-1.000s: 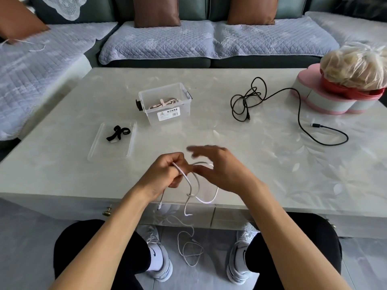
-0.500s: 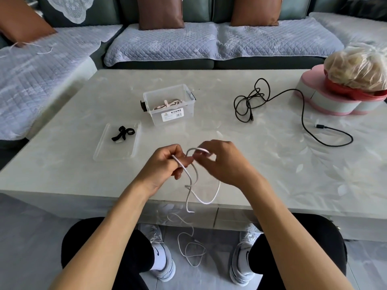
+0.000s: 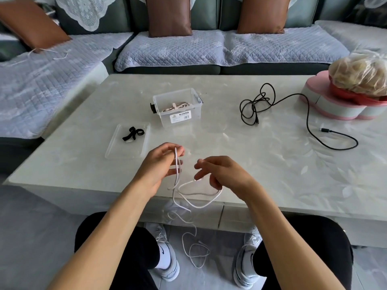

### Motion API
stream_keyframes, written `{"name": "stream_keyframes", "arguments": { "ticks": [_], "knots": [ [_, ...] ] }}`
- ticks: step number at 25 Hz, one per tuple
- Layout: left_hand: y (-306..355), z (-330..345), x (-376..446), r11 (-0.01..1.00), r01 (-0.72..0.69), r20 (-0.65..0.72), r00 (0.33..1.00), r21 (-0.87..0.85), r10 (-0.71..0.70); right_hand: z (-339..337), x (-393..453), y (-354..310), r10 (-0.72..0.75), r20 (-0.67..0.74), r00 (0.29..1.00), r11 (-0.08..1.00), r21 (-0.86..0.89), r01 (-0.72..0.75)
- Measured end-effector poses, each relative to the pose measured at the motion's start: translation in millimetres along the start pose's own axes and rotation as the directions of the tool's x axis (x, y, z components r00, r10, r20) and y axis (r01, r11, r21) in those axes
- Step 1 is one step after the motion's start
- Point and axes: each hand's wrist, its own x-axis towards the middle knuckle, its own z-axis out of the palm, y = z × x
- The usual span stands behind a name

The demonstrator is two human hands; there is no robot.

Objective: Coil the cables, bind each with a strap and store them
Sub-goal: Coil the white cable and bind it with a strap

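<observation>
Nearest the body, at the bench (image 3: 62, 164) edge, the hands have drawn apart since half a second ago: the left hand (image 3: 158, 164) pinches the top of the white cable (image 3: 177, 170), while the right hand (image 3: 222, 172) pinches it lower, pulling out a fresh loop whose slack trails to the floor. Coiling looks only begun, so I judge more turns must come before binding. Farther off lie the strap (image 3: 133, 133) on its tray (image 3: 117, 152), the box (image 3: 178, 106) already holding a coiled cable, and the black cable (image 3: 307, 114) uncoiled.
</observation>
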Motion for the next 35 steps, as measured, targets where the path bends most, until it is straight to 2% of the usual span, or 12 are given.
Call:
{"name": "stream_keyframes", "arguments": {
  "ticks": [3,6,11,13,16,18,20,22,26,29,31,35],
  "knots": [
    [0,-1,-11,0.998,-0.01,-0.066,0.998,0.054,0.013,17,-6,-8,-0.066,0.075,0.995,0.984,-0.161,0.077],
    [8,1,-25,0.977,-0.022,-0.105,0.994,-0.214,-0.001,40,-14,-5,-0.132,0.132,0.982,0.942,-0.292,0.166],
    [11,-12,-44,0.831,0.171,0.049,0.984,-0.529,-0.171,44,-26,1,-0.145,-0.068,0.987,0.987,0.058,0.149],
    [7,-15,-53,0.766,0.209,0.169,0.977,-0.608,-0.133,46,-28,1,-0.127,-0.112,0.986,0.985,0.105,0.139],
    [4,-25,-54,0.693,0.223,0.215,0.971,-0.686,-0.1,47,-30,2,-0.097,-0.22,0.971,0.958,0.244,0.151],
    [0,-35,-54,0.803,0.224,0.228,0.967,-0.553,-0.113,37,-33,2,-0.041,-0.31,0.95,0.875,0.448,0.184],
    [-14,-42,-54,0.932,0.197,0.23,0.965,-0.303,-0.13,26,-38,1,0.0,-0.373,0.928,0.833,0.513,0.206],
    [-25,-47,-56,0.983,0.175,0.225,0.961,-0.049,-0.16,18,-40,-1,-0.052,-0.41,0.911,0.89,0.394,0.228],
    [-27,-50,-69,0.953,0.02,0.229,0.969,0.303,-0.093,19,-55,-12,-0.229,-0.338,0.913,0.963,0.055,0.262],
    [-13,-36,-78,0.957,-0.148,0.303,0.951,0.25,0.068,26,-67,-25,-0.281,-0.197,0.939,0.946,-0.223,0.236],
    [-8,-33,-76,0.952,-0.23,0.271,0.947,0.202,0.171,23,-74,-29,-0.266,-0.193,0.945,0.934,-0.296,0.202],
    [-23,-69,-64,0.942,-0.157,-0.044,0.983,0.297,0.178,-5,-89,-22,-0.183,-0.259,0.948,0.94,-0.328,0.092]
  ]
}}
